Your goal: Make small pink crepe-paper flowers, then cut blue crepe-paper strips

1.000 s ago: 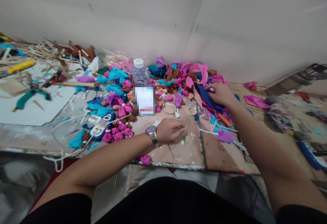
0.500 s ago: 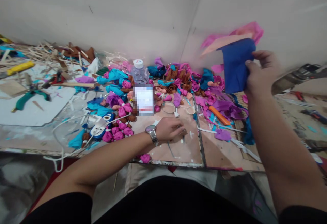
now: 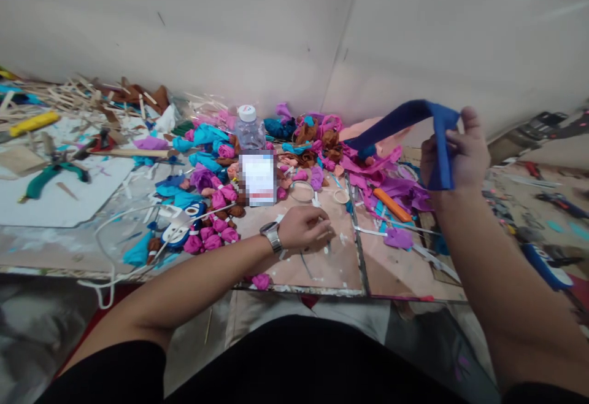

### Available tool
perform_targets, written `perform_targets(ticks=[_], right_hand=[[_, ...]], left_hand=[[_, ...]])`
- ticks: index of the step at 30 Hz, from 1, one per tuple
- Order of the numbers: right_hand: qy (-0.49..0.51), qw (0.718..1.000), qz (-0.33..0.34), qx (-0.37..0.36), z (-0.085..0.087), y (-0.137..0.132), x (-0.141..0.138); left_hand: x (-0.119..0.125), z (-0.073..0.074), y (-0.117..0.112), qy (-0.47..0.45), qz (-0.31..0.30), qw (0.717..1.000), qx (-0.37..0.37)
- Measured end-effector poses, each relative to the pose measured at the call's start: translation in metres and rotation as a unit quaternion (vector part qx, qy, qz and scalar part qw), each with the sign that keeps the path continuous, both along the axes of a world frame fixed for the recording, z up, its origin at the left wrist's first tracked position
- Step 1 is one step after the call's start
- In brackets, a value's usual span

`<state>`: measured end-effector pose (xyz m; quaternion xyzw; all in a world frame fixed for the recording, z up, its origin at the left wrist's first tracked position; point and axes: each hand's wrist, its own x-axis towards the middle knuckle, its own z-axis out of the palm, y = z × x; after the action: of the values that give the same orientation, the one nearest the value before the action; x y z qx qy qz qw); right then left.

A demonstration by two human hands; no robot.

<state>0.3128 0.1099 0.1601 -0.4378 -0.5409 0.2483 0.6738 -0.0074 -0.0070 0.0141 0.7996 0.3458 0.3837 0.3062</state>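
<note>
My right hand (image 3: 460, 152) is raised over the right part of the table, its fingers closed on a long dark blue crepe paper strip (image 3: 405, 118). The strip arches out to the left, its far end reaching the heap, and a short fold hangs down in front of my palm. My left hand (image 3: 306, 229), with a metal watch on the wrist, rests on the board, fingers loosely bent and slightly apart, nothing visible in them. Just beyond it lie a clear ring (image 3: 302, 191) and a roll of tape (image 3: 341, 196). Peach paper (image 3: 368, 128) lies behind the blue strip.
Crumpled paper pieces surround a lidded plastic jar (image 3: 249, 128) and a blurred phone-like screen (image 3: 257, 178). An orange cutter (image 3: 392, 205) lies to the right. Green-handled pliers (image 3: 55, 174), a hammer (image 3: 133, 153), wooden sticks and a white cable (image 3: 103, 256) are leftward.
The blue paper has gone from a hanging flat sheet to a long arched strip. Pink and peach paper has dropped from the air onto the heap. My left hand has barely moved.
</note>
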Motion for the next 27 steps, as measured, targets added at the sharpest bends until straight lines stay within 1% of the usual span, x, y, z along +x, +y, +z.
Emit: perform_targets(ticks=[1,2,3,7,9,11,14,15,17,18,20,22,24,25,27], right_hand=[[0.064,0.998,0.000,-0.020,0.000,-0.004,0.000],[0.105,0.993,0.014,-0.054,-0.001,-0.009,-0.003],[0.119,0.989,0.036,-0.086,-0.001,-0.016,-0.006],[0.080,0.990,0.088,-0.072,-0.002,-0.050,-0.025],[0.041,0.993,0.096,-0.057,0.000,-0.065,-0.032],[-0.002,0.997,0.072,-0.018,0.004,-0.079,-0.035],[-0.098,0.993,-0.012,0.067,0.008,-0.098,-0.039],[-0.131,0.987,-0.027,0.093,0.009,-0.104,-0.040],[-0.194,0.971,-0.020,0.140,0.008,-0.116,-0.043],[-0.231,0.960,-0.002,0.159,0.007,-0.121,-0.045],[-0.325,0.927,0.049,0.180,0.003,-0.129,-0.049],[-0.404,0.893,0.111,0.166,-0.003,-0.134,-0.056],[-0.445,0.869,0.170,0.132,-0.013,-0.139,-0.066],[-0.452,0.863,0.189,0.120,-0.020,-0.142,-0.071],[-0.459,0.852,0.228,0.110,-0.036,-0.148,-0.081]], left_hand=[[0.000,0.001,0.000,-0.005,0.003,1.000,-0.005],[-0.001,0.003,0.000,-0.010,0.005,1.000,-0.010],[-0.001,0.005,0.001,-0.014,0.006,1.000,-0.015],[-0.001,0.018,0.002,-0.017,0.017,0.998,-0.050],[0.000,0.026,0.002,-0.030,0.030,0.997,-0.069],[0.002,0.035,0.003,-0.061,0.033,0.994,-0.083],[0.005,0.046,0.005,-0.121,0.018,0.987,-0.100],[0.005,0.049,0.006,-0.144,0.011,0.983,-0.114],[0.005,0.053,0.010,-0.193,-0.002,0.968,-0.158],[0.004,0.054,0.011,-0.219,-0.007,0.958,-0.184],[0.003,0.054,0.014,-0.268,-0.015,0.932,-0.245],[0.002,0.054,0.015,-0.305,-0.026,0.900,-0.309],[0.002,0.052,0.015,-0.328,-0.040,0.874,-0.356],[0.002,0.052,0.014,-0.335,-0.044,0.867,-0.366],[0.002,0.050,0.013,-0.342,-0.041,0.863,-0.369]])
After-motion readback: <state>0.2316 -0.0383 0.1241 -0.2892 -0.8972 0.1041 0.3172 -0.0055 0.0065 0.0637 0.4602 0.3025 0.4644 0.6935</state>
